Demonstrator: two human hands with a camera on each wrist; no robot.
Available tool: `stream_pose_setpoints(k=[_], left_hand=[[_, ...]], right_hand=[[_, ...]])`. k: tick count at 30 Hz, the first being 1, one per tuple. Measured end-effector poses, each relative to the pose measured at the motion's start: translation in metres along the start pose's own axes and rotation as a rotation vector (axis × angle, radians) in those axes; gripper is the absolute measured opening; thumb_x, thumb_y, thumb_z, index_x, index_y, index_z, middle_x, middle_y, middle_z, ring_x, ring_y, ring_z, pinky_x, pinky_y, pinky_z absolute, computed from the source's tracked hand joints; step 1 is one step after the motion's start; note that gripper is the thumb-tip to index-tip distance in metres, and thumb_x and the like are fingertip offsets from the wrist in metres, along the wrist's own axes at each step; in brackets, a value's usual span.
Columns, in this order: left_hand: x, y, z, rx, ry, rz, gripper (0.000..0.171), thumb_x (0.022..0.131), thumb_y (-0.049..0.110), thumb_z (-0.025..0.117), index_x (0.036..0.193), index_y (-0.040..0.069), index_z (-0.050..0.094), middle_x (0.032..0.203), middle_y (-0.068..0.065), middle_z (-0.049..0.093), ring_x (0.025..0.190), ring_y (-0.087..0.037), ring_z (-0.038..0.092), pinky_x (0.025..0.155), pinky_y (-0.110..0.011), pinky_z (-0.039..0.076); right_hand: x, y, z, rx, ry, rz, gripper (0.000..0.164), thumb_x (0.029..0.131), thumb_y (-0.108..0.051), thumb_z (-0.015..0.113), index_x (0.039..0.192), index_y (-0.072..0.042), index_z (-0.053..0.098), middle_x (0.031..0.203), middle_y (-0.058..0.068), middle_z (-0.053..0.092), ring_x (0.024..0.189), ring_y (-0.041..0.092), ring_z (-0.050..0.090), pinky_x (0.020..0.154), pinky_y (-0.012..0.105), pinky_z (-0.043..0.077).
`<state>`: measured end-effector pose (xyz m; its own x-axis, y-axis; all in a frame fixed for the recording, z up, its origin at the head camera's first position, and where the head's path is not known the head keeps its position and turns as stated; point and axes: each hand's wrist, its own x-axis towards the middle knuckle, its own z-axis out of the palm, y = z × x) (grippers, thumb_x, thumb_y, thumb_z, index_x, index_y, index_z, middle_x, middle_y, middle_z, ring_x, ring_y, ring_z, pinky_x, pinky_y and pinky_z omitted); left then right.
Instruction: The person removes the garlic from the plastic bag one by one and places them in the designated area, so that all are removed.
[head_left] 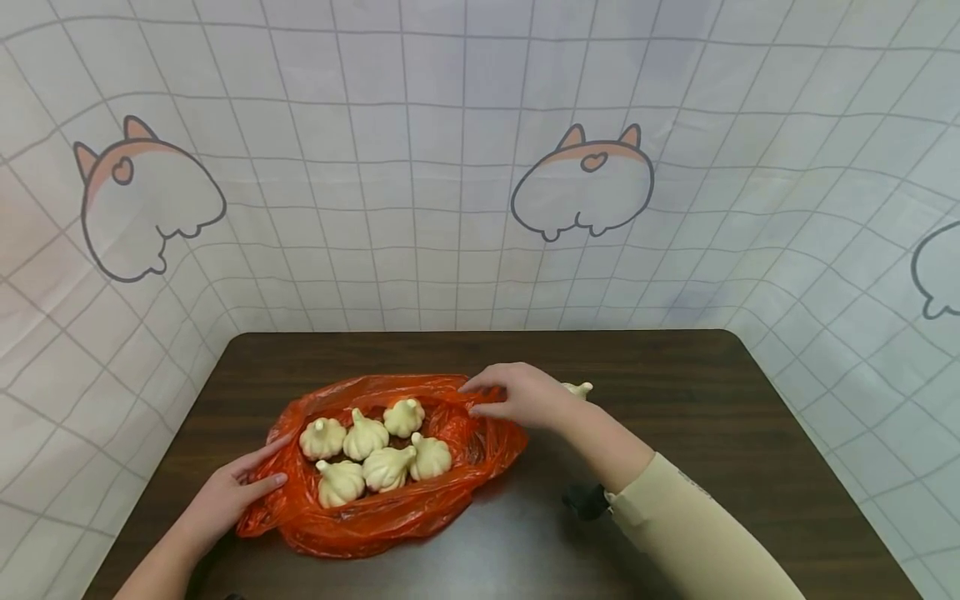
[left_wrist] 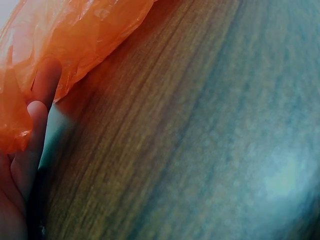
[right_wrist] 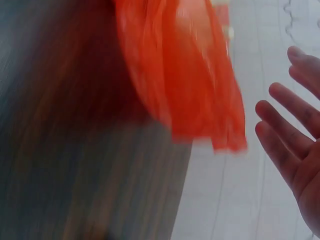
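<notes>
Several pale garlic bulbs (head_left: 365,435) lie in a red plastic bag (head_left: 367,533) spread wide on the table. My left hand (head_left: 225,500) grips the bag's left edge, thumb on the near side; the left wrist view shows the thin plastic (left_wrist: 95,40) against its fingers (left_wrist: 36,127). Over the bag's right end hovers my right hand (head_left: 528,396), thumb and fingers apart. In the right wrist view its fingers (right_wrist: 282,127) are spread beside the hanging bag edge (right_wrist: 185,75), with nothing between them.
Another garlic bulb (head_left: 579,389) shows partly behind the right forearm, outside the bag. The dark wooden table (head_left: 712,433) is bordered at the back and sides by a white gridded cloth (head_left: 435,192) with cartoon prints.
</notes>
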<state>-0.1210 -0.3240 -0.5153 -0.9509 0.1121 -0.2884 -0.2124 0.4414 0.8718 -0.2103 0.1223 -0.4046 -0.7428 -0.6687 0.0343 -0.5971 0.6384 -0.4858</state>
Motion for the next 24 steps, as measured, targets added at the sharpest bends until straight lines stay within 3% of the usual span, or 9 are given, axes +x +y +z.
stream_pose_setpoints(k=[7, 14, 24], left_hand=[[0.001, 0.0, 0.0, 0.0, -0.003, 0.002, 0.071, 0.095, 0.04, 0.066, 0.155, 0.016, 0.037, 0.161, -0.022, 0.019, 0.141, -0.04, 0.03, 0.086, -0.023, 0.05], [0.0, 0.0, 0.001, -0.002, -0.004, -0.002, 0.071, 0.095, 0.041, 0.066, 0.155, 0.016, 0.037, 0.16, -0.023, 0.022, 0.14, -0.039, 0.033, 0.088, -0.026, 0.052], [0.0, 0.001, 0.001, -0.019, 0.006, 0.0, 0.07, 0.095, 0.038, 0.066, 0.155, 0.015, 0.037, 0.158, -0.024, 0.025, 0.135, -0.038, 0.04, 0.086, -0.027, 0.053]], right_hand=[[0.022, -0.026, 0.018, 0.026, -0.099, -0.068, 0.033, 0.093, -0.033, 0.071, 0.125, -0.024, 0.071, 0.124, -0.007, 0.066, 0.109, 0.017, 0.062, 0.093, 0.032, 0.049], [0.037, -0.031, 0.036, 0.015, -0.198, -0.088, 0.031, 0.095, -0.031, 0.068, 0.125, -0.026, 0.071, 0.12, -0.007, 0.068, 0.105, 0.013, 0.063, 0.087, 0.024, 0.048], [0.046, -0.032, 0.055, -0.066, -0.249, -0.121, 0.031, 0.099, -0.029, 0.062, 0.13, -0.03, 0.068, 0.13, -0.015, 0.062, 0.127, 0.006, 0.052, 0.107, 0.029, 0.04]])
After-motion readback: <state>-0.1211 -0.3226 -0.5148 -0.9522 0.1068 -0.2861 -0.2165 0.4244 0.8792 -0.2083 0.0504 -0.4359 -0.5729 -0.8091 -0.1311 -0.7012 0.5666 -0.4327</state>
